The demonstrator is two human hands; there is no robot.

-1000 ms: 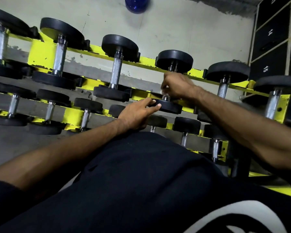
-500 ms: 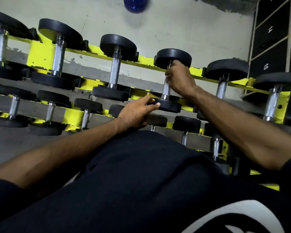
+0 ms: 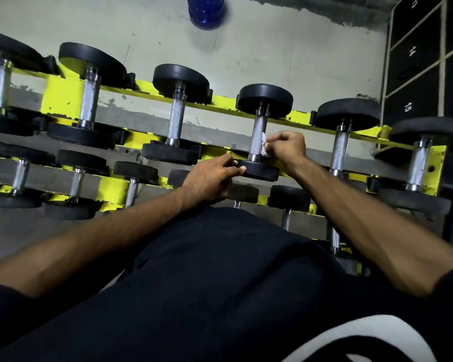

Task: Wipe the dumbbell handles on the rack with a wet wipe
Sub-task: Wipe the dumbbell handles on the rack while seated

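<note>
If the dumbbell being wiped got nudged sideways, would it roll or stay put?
Probably stays: the dumbbell sits on the yellow rack and the left hand holds its near plate. Thick plates suggest heavy for its size. The knurled handle likely grips, not slips, under the wet wipe in the right hand.

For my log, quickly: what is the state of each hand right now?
Left hand: closed, grip on the near dumbbell head.
Right hand: closed, pinching the wet wipe against the handle.
</note>
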